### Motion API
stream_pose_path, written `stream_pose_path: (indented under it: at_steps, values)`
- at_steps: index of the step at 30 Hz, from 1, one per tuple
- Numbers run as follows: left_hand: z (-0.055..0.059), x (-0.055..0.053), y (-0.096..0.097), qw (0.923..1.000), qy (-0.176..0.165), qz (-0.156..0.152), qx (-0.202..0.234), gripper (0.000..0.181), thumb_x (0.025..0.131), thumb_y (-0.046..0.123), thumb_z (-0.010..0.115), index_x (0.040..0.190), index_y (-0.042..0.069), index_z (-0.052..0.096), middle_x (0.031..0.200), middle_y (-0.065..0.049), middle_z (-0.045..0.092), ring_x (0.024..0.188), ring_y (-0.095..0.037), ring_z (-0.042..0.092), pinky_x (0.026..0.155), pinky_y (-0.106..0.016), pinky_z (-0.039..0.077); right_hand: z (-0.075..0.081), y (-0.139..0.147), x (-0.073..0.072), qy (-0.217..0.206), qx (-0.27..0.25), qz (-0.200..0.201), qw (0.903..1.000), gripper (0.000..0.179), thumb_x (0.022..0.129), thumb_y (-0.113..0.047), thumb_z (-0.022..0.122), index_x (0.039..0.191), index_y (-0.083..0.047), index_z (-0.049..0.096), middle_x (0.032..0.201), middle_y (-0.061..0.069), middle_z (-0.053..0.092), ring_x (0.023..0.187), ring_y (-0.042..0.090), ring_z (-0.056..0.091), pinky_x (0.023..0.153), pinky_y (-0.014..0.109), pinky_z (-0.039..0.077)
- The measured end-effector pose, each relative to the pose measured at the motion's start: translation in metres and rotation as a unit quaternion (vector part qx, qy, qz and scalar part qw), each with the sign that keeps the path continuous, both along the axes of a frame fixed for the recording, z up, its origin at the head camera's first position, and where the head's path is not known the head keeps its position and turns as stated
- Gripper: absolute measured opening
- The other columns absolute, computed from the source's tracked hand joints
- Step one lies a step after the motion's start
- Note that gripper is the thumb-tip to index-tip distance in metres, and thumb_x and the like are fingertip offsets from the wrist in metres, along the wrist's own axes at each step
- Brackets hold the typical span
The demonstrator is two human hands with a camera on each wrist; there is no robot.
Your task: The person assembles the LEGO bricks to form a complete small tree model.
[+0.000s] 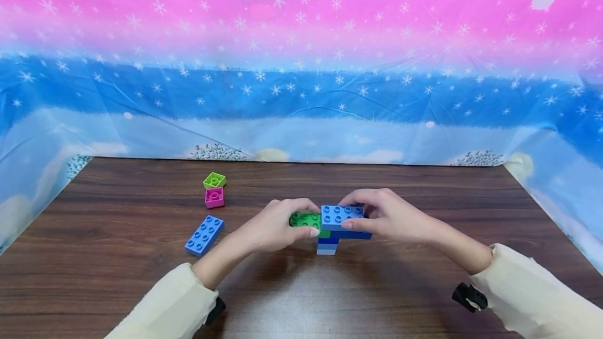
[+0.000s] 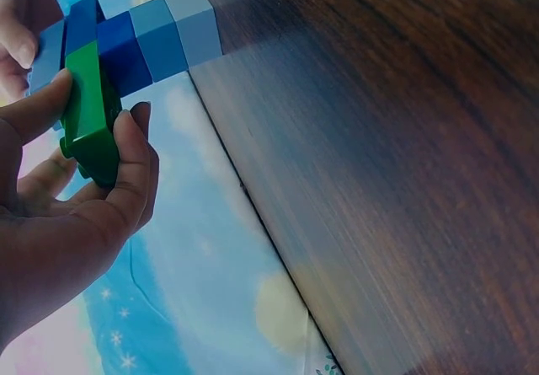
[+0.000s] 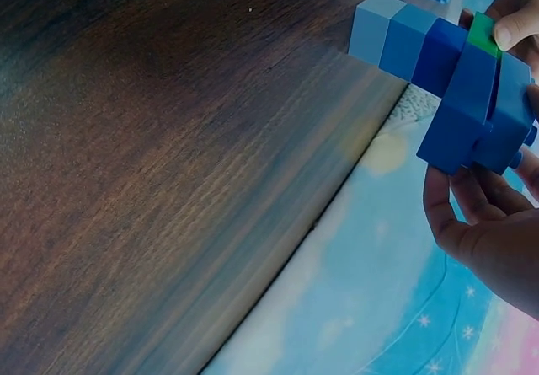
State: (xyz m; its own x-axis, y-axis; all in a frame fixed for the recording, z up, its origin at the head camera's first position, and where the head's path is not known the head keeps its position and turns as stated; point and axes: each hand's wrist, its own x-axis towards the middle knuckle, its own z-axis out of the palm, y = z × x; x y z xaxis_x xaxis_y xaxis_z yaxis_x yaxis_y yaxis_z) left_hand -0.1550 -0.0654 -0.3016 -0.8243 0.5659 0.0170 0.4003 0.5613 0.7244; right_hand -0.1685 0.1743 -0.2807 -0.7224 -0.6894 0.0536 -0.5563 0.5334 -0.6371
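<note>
A small tower of toy building bricks stands on the table, its column (image 1: 327,248) grading from pale blue at the bottom to dark blue. Across the column's top, a green brick (image 1: 306,219) sticks out left and a blue brick (image 3: 465,109) right. Another eight-stud blue brick (image 1: 340,216) lies over the right one; the right wrist view shows a thin, widening gap between these two. My left hand (image 1: 275,225) pinches the green brick between thumb and fingers. With thumb in front and fingers behind, my right hand (image 1: 398,217) grips the upper blue brick.
Left of the tower lies a loose blue eight-stud brick (image 1: 204,235), near my left forearm. Farther back, a magenta brick (image 1: 214,198) and a lime green brick (image 1: 214,180) lie with their hollow undersides up. A snowflake-patterned cloth (image 1: 301,93) hangs behind the wooden table (image 1: 118,213).
</note>
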Motion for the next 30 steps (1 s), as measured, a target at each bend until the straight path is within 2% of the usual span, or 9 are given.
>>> stream_pose_path:
  at_steps: [10, 22, 30]
  values:
    - [0.0015, 0.0005, 0.0002, 1.0, -0.008, 0.001, 0.0, 0.031, 0.088, 0.018, 0.062, 0.117, 0.009, 0.058, 0.104, -0.005, 0.061, 0.081, -0.012, 0.055, 0.073, -0.03, 0.046, 0.003, -0.0009, -0.0027, -0.019, -0.008, 0.01, 0.9997, 0.028, 0.087, -0.023, 0.063, 0.11, -0.008, 0.061, 0.097, -0.001, 0.063, 0.081, 0.009, 0.061, 0.071, 0.032, 0.051]
    - [0.002, 0.0005, -0.0003, 0.9999, -0.012, 0.002, -0.001, 0.032, 0.089, 0.02, 0.061, 0.118, 0.009, 0.057, 0.104, -0.006, 0.061, 0.079, -0.012, 0.055, 0.069, -0.028, 0.046, 0.001, 0.0, -0.0046, -0.055, -0.004, 0.002, 0.9985, 0.027, 0.088, -0.027, 0.061, 0.11, -0.011, 0.06, 0.097, -0.003, 0.062, 0.083, 0.012, 0.059, 0.073, 0.033, 0.049]
    - [0.0022, 0.0008, 0.0003, 0.9999, -0.013, 0.002, -0.003, 0.032, 0.089, 0.02, 0.061, 0.118, 0.009, 0.057, 0.105, -0.006, 0.061, 0.078, -0.012, 0.054, 0.069, -0.028, 0.045, -0.0014, 0.0022, -0.0075, -0.063, 0.004, 0.015, 0.9979, 0.022, 0.09, -0.027, 0.059, 0.108, -0.014, 0.058, 0.092, -0.004, 0.061, 0.075, 0.015, 0.054, 0.063, 0.027, 0.045]
